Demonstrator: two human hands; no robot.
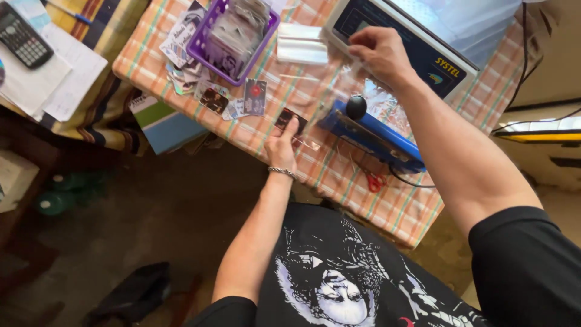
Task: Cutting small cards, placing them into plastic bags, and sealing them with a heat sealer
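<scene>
Clear plastic bag (363, 91) pinched in your right hand (378, 51) could slip; left hand (282, 148) fingertips pin a dark card (290, 120).

In the upper middle of the frame is my table with the orange checked cloth (387, 206). On it lie a purple basket (213, 63) at the upper left with small picture cards (255, 97) scattered below it, and a white packet (302, 43) to its right. A blue heat sealer (387, 142) lies at the centre, red scissors (375, 180) near the lower edge, and a weighing scale (417, 45) at the upper right.
</scene>
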